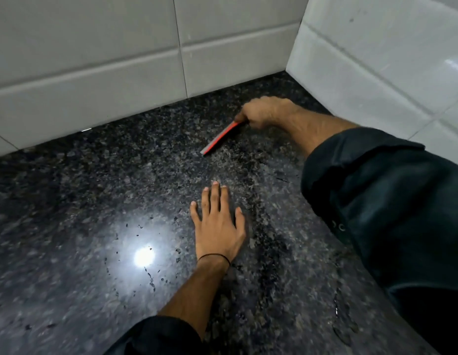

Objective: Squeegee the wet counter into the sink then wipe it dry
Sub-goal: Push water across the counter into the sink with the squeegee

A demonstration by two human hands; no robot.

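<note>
Red-edged squeegee [219,138], seemingly grey-bladed, on counter [69,226]

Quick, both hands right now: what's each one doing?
Left hand: open, flat on the wet counter, holding nothing.
Right hand: closed on the red squeegee, near the back corner.

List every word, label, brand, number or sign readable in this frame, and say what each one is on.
None can be read.
The squeegee in the right hand: red and grey, with no print visible.
The right sleeve: small pale marks near its lower edge, too small and blurred to read.
The counter, the wall tiles and the left hand with its wrist band: no text.
</note>
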